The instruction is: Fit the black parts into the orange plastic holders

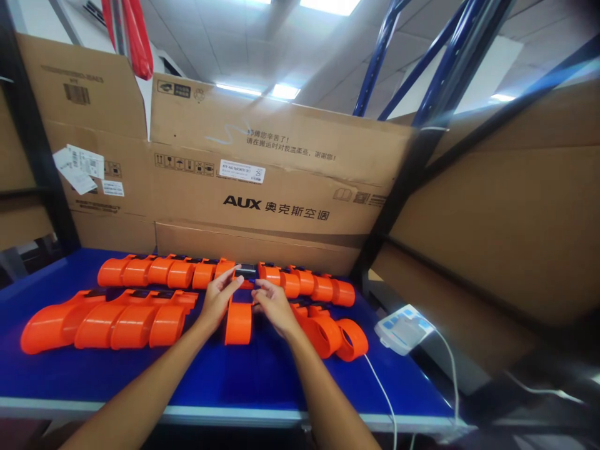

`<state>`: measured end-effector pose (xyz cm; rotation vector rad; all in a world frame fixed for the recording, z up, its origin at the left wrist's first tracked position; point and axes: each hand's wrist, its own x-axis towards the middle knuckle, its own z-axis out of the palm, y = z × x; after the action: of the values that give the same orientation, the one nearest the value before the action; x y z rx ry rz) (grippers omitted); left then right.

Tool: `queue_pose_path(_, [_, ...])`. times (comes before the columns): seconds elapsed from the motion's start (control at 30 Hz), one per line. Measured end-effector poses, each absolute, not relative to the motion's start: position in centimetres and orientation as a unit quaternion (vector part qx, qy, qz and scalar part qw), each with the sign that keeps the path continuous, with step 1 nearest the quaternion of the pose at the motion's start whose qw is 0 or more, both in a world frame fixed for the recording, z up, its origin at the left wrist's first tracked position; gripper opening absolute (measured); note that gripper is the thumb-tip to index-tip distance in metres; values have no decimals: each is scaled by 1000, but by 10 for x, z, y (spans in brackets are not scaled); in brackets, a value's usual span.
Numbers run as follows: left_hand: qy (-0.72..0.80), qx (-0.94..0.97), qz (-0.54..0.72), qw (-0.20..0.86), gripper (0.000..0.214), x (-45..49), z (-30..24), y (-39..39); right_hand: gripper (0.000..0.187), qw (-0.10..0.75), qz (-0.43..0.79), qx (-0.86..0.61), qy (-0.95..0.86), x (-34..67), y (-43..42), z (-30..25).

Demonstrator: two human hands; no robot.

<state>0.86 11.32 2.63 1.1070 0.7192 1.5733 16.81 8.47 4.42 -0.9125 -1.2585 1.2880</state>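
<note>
My left hand (219, 295) has its thumb and forefinger closed on the left edge of a small black rectangular device (246, 270) with a dark, screen-like face. Close to its right side, my right hand (274, 305) is bent into a pinch at a small blue piece (252, 281); whether the fingertips grip it is too small to tell. Just below and between the hands sits an orange band-shaped plastic piece (239, 324). Similar orange pieces stand in a back row (180, 273) and a front row (126, 325), several with black parts on top. More orange pieces (323, 331) lie right of my right hand.
A blue tabletop (197, 381) with a pale front edge carries everything. Tall cardboard (290, 181) walls the back, and more cardboard (492, 219) stands at right. A white power strip (405, 328) with a cable (382, 381) is at the right edge, near a dark metal post (394, 206).
</note>
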Motion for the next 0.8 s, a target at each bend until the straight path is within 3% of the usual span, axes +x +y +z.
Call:
queue_pose_path(0.13, [312,466,657,504,62,9,26,112,30,511,519,-401,-555,169,84,45])
queue_pose_path(0.33, [313,465,652,510,60,8,29,110,21,510,487,-411,-578,168,83,45])
queue_pose_path(0.8, [306,451,659,519,55,7,32,108,16,498,448,-411,-619,166,81,44])
